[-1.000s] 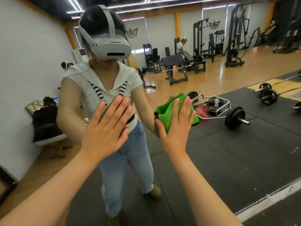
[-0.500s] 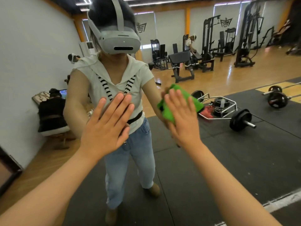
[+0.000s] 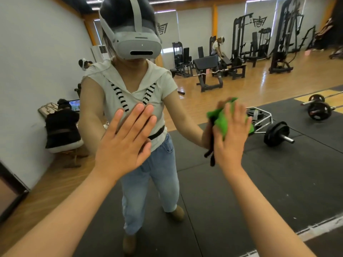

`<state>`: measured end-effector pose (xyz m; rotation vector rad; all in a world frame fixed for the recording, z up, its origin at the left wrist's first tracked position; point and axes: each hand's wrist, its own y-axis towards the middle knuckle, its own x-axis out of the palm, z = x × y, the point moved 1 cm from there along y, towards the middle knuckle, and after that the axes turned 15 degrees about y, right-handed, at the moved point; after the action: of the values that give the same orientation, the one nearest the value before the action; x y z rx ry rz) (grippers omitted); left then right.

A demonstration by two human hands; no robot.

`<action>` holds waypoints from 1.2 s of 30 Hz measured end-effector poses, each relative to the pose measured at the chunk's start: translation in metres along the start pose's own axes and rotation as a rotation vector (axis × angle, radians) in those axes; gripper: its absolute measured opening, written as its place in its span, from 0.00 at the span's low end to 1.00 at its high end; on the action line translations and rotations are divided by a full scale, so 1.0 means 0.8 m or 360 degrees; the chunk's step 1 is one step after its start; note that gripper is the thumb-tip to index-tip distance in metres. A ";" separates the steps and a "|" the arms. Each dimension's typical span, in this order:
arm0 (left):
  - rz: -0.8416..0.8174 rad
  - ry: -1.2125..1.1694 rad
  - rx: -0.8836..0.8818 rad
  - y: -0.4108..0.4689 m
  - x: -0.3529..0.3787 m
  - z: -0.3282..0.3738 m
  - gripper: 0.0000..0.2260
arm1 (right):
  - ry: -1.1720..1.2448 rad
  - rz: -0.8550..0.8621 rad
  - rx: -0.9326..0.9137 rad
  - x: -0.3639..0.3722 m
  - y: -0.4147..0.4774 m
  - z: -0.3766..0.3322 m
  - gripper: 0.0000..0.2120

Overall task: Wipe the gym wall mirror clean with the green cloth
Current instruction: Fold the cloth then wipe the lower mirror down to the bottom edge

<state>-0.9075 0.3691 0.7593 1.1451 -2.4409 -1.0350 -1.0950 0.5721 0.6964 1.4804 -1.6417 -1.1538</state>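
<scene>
R grip presses flat on cloth, not pinching, so it may slip down mirror; flat bare L grip may smear.

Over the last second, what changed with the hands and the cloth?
The right hand slid the green cloth a little rightward across the mirror, toward the reflected barbell; the cloth now looks more bunched. Nothing was taken hold of or let go. The left hand stayed flat on the glass, fingers straight.
</scene>
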 end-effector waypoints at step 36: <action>-0.0178 -0.0118 -0.0305 -0.120 -0.015 -0.123 0.29 | 0.0306 -0.0289 -0.0311 0.148 -0.086 -0.219 0.36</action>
<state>-0.7969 0.2872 0.7638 1.2097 -2.2936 -1.3343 -0.9289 0.4236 0.6949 1.5835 -1.2500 -1.1908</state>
